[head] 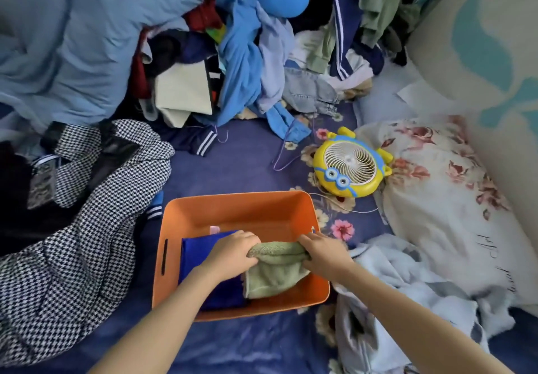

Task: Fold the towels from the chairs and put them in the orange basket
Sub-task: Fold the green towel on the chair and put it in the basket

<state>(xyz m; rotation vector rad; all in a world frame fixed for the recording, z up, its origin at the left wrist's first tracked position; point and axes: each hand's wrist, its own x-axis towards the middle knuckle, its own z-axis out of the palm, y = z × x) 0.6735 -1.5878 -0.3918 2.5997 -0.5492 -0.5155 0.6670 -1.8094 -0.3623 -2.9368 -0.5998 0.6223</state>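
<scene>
Both bare forearms reach forward. The left hand (233,252) and right hand (323,254), knuckles up, each grip one end of a green towel (273,277).

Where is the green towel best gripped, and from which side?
Grip the green towel probably at both ends of its bunched far fold, from above, as the left hand and right hand do: that fold is thick and raised; the rest lies low in the orange basket.
</scene>
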